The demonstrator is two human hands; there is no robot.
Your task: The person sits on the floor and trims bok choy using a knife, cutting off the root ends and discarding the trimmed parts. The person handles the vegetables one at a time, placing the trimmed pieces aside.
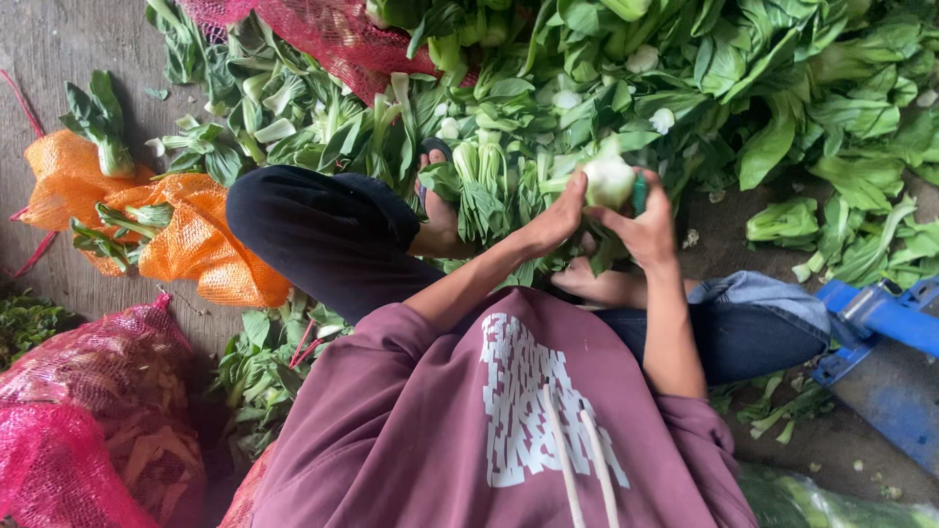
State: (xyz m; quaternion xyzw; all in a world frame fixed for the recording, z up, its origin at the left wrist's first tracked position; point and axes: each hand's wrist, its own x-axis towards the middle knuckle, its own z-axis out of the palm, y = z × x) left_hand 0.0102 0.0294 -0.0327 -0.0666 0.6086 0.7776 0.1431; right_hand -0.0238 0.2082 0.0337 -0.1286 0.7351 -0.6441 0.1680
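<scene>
Got one bok choy [608,181] up over my lap, pale base toward me so I can see the cut end. Left hand [553,223] fingers wrap its side, right hand [646,230] pinches a small green-handled knife [640,191] against it. Rest stays piled [587,68] on the floor ahead.

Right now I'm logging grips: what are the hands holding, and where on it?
Both hands, left hand and right hand, hold one bok choy by its pale stem base.
</scene>
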